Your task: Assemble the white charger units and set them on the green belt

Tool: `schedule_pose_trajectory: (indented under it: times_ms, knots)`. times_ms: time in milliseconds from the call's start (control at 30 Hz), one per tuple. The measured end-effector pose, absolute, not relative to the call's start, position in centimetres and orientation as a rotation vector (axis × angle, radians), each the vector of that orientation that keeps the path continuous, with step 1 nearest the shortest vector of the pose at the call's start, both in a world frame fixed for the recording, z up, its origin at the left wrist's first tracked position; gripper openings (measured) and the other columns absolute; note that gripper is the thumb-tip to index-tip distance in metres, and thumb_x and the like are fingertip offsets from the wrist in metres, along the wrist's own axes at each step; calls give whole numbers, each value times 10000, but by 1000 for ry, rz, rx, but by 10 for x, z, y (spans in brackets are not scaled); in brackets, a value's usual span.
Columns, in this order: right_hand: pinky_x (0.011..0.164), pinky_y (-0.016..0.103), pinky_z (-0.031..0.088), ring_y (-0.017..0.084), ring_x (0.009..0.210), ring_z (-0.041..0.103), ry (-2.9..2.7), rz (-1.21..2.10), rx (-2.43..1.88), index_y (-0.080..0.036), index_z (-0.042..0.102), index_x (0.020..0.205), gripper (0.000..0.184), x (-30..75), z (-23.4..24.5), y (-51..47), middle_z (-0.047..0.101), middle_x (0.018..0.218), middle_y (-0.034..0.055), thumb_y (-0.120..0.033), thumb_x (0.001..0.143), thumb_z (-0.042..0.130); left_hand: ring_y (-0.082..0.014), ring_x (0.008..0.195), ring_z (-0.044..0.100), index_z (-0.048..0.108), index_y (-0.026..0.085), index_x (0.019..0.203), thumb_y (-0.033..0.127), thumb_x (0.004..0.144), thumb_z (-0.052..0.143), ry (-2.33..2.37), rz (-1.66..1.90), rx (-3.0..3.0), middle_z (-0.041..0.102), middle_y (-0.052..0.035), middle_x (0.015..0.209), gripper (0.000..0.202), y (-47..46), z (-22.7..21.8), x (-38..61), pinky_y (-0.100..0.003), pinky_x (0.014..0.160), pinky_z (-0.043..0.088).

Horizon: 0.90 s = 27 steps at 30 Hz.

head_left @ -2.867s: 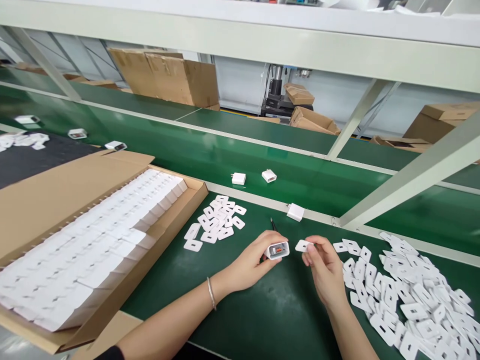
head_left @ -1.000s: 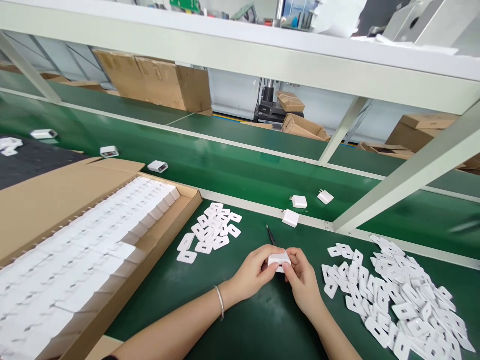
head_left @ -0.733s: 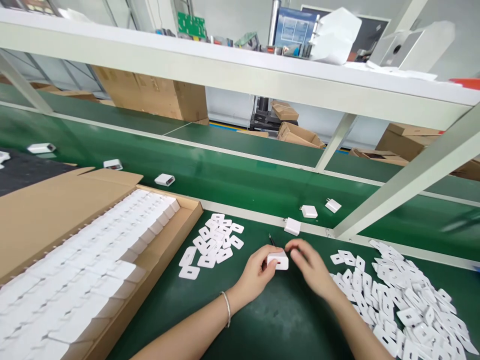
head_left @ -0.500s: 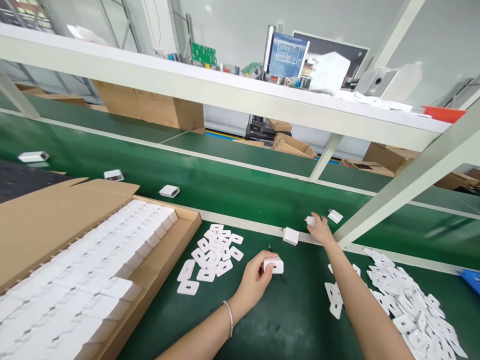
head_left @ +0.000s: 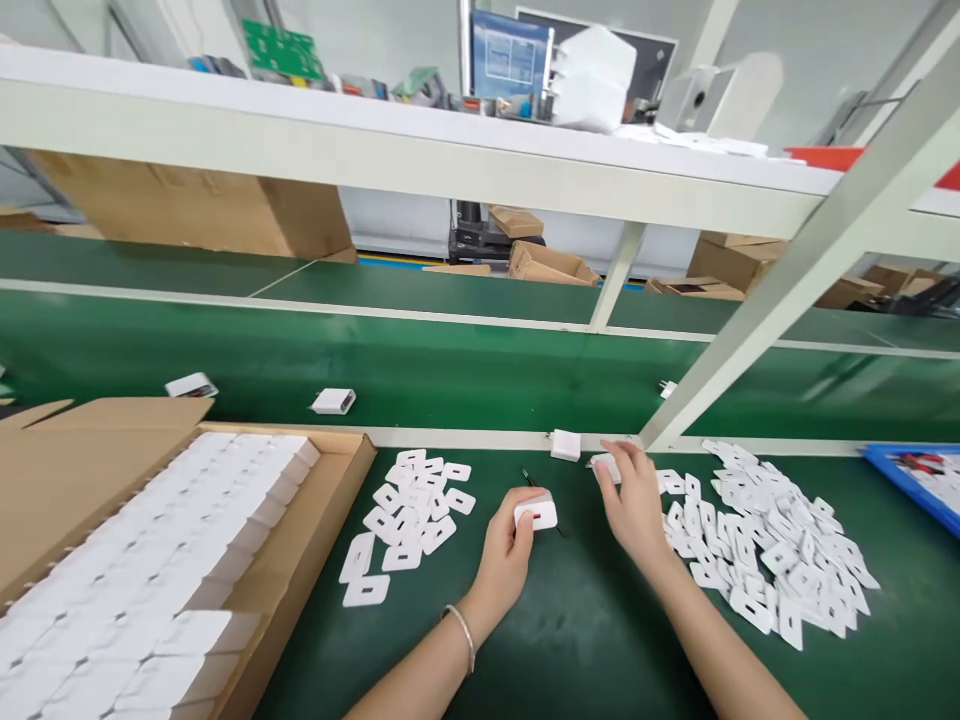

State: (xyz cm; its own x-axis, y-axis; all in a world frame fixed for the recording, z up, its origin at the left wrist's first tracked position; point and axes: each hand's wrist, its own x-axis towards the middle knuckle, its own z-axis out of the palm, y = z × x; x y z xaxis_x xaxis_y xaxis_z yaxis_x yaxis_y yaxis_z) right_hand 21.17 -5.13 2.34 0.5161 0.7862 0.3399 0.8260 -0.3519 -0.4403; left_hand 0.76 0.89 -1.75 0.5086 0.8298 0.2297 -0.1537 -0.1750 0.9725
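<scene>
The left hand pinches a small white plastic charger block. At its 2 o'clock, the right hand pinches a white plastic plug.

Green bench bears plates, carton.

White parts are lying on a dark green bench.
The charger in the left hand is showing white with a red port. The second charger, in the right hand just right of it, is showing plain white. Farther right, slotted plates are lying white, and left of the charger, a box is showing brown.
</scene>
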Motion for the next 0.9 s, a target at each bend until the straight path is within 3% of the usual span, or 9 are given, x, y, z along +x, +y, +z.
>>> schedule_pose_trajectory:
  times_ms: [67,133,300,467,533,633,733,900]
  knots:
    - [914,415,528,271,1026,666,-1289,182,-1939,-249,620,1307,400,180,27,-65,693,1105,97,-473,1081,378,-247,1028,661,659,197,1201,560,1067,414,594,1005,1533,703,-110,1138,458,7,-17,6,-367,903,534]
    - [809,360,537,223,851,670,-1329,482,-1725,-262,594,1313,412,155,26,-72,693,945,41,-503,1090,346,-247,1025,664,665,201,1193,548,1067,432,563,1030,1568,705,-106,1127,437,5,-18,5,-369,902,535]
    - [794,337,536,216,879,673,-1309,676,-1435,-254,576,1288,397,134,3,-74,702,1053,56,-540,1067,413,-243,1030,656,668,223,1231,501,1075,447,485,965,1674,701,-99,1166,388,3,-21,1,-386,923,529]
    - [737,331,521,217,838,663,-1269,700,-1435,-251,581,1269,396,145,-10,-77,704,1012,54,-555,1044,467,-281,1243,599,633,232,1354,521,1096,354,450,845,1714,663,-122,1345,477,2,-23,-2,-467,1107,450]
    - [730,329,519,215,831,659,-1258,713,-1422,-255,576,1272,400,146,-9,-79,699,999,51,-563,1042,466,-286,1240,594,642,232,1354,519,1095,355,448,860,1748,673,-121,1323,482,3,-23,-3,-482,1122,435]
    - [741,335,525,218,834,660,-1275,734,-1390,-259,561,1288,416,144,-6,-81,695,1012,55,-576,1029,484,-263,1049,628,675,236,1310,512,1084,394,456,901,1811,695,-108,1157,454,2,-22,-5,-425,954,517]
    - [762,345,534,222,847,668,-1271,770,-1336,-262,557,1290,418,141,-3,-82,690,1028,61,-579,1027,486,-222,854,607,693,236,1278,516,1079,393,459,926,1846,661,-86,1017,456,1,-21,-6,-340,746,511]
    - [736,336,518,213,809,653,-1216,850,-1327,-266,588,1212,393,139,1,-82,687,951,39,-594,1028,474,-210,795,582,706,220,1216,527,1072,406,492,931,1843,655,-75,959,453,-1,-21,-5,-315,688,476]
